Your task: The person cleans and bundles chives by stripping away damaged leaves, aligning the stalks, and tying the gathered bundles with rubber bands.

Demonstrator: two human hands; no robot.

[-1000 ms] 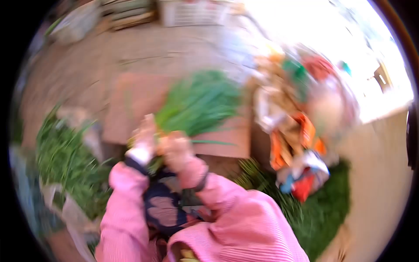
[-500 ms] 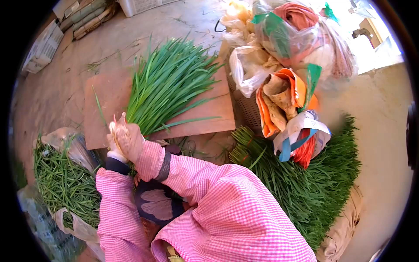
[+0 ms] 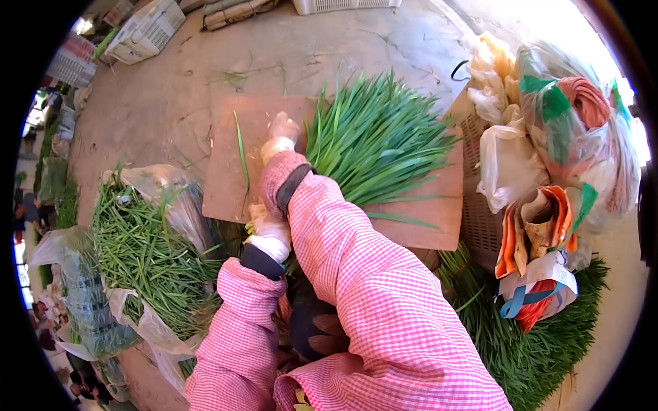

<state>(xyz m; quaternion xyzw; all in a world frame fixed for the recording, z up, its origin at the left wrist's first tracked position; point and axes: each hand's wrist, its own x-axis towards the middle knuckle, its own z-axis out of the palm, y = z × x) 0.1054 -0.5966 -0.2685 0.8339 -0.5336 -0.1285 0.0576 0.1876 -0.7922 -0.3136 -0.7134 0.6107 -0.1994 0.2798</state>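
A fanned bunch of long green leaves [image 3: 380, 137] lies on a reddish-brown board [image 3: 226, 164]. My right hand [image 3: 282, 130] is stretched over the board, just left of the bunch, with its fingers curled in; whether anything is in them is hidden. Closer to my body, my left hand [image 3: 266, 229] is at the board's front edge, beside the stem ends. Its fingers look bent, and what they hold is too small to make out. A single loose leaf [image 3: 241, 151] rests on the board's left part.
An open bag of loose greens [image 3: 147, 253] stands at the left. At the right are a crate [image 3: 480, 226] with plastic bags [image 3: 510, 161] on it and a large pile of green leaves [image 3: 528, 349]. White crates [image 3: 147, 31] stand at the back.
My hands, close together half a second ago, are now apart: the right one has reached forward over the board, the left one stays near its front edge. The view has swung left.
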